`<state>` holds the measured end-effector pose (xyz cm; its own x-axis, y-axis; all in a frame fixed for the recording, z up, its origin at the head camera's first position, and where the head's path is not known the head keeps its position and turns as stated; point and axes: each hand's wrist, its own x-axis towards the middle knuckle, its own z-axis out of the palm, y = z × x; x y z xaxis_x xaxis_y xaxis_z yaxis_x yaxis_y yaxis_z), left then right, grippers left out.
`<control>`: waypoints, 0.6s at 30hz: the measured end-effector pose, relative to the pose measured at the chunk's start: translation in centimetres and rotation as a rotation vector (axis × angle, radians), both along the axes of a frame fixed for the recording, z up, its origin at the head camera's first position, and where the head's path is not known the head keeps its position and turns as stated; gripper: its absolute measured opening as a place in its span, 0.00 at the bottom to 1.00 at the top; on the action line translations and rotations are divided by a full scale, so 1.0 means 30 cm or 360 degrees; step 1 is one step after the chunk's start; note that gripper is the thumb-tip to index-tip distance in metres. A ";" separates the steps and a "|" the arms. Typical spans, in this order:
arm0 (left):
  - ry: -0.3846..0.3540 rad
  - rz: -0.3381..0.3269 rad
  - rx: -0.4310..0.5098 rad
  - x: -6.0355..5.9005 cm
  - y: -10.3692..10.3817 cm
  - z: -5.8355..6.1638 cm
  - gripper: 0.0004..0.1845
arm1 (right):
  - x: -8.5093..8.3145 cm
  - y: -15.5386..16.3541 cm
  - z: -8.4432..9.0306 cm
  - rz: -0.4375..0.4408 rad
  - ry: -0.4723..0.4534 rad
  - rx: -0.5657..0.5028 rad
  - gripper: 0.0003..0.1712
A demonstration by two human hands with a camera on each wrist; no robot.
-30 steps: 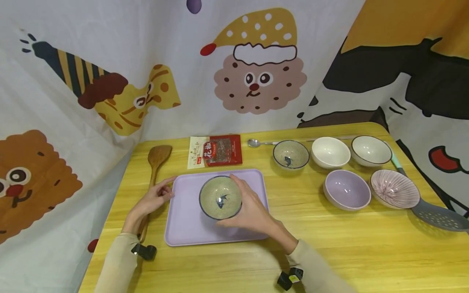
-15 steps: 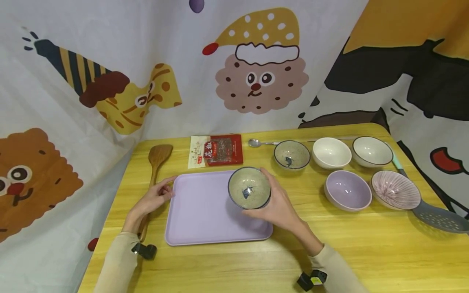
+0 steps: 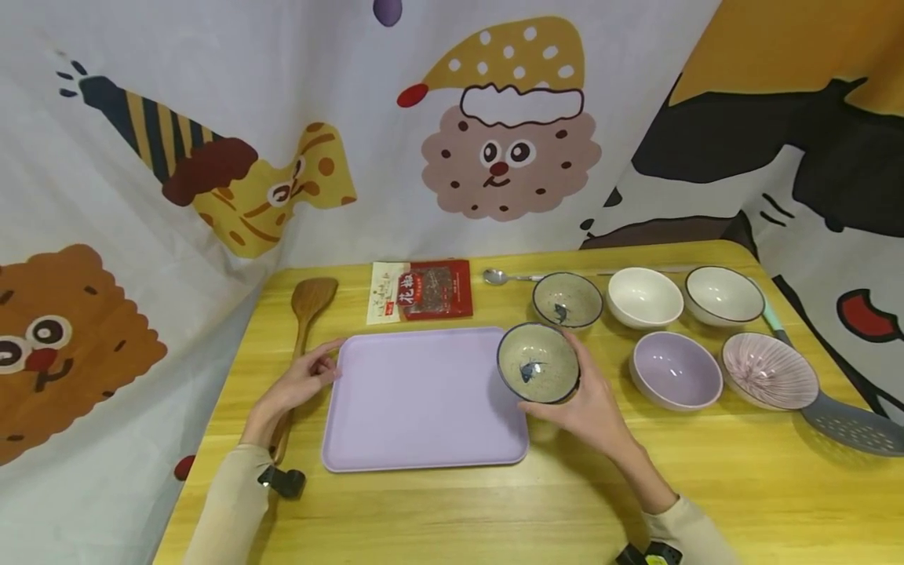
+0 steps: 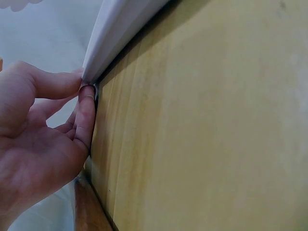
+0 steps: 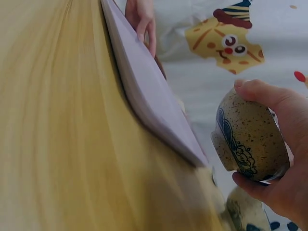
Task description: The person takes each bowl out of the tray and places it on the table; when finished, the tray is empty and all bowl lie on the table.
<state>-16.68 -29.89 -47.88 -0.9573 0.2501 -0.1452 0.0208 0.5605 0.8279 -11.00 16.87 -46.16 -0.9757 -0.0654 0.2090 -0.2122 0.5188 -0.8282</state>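
My right hand (image 3: 593,404) grips a speckled beige bowl (image 3: 537,365) by its side, thumb and fingers spread around the rim; a blue fish shows inside it. The bowl is up in the air over the right end of the lilac tray (image 3: 424,400), and its blue-patterned outer wall (image 5: 252,137) faces the right wrist view. At the tray's left edge, my left hand (image 3: 304,380) pinches the rim, thumb above and a finger (image 4: 85,113) below in the left wrist view. A wooden spatula (image 3: 302,322) lies beneath that hand.
Behind the held bowl stands a matching fish bowl (image 3: 567,300). Rightward are a white bowl (image 3: 644,298), a dark-rimmed bowl (image 3: 723,296), a lilac bowl (image 3: 676,370), a striped bowl (image 3: 770,371) and a grey slotted turner (image 3: 854,424). A spice packet (image 3: 420,290) and spoon (image 3: 497,276) lie at the back.
My right hand has carried the fish bowl rightward, from over the middle of the tray to its right end. The left hand has stayed at the tray's left edge.
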 end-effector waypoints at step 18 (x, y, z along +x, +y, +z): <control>0.0056 0.0010 -0.0017 -0.006 -0.002 -0.026 0.29 | 0.052 0.138 -0.061 -0.0231 -0.0061 0.0111 0.72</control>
<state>-16.87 -29.96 -48.66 -0.9634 0.2427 -0.1138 0.0465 0.5695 0.8206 -9.44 21.02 -47.98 -0.9831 0.0638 0.1714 -0.0998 0.5983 -0.7951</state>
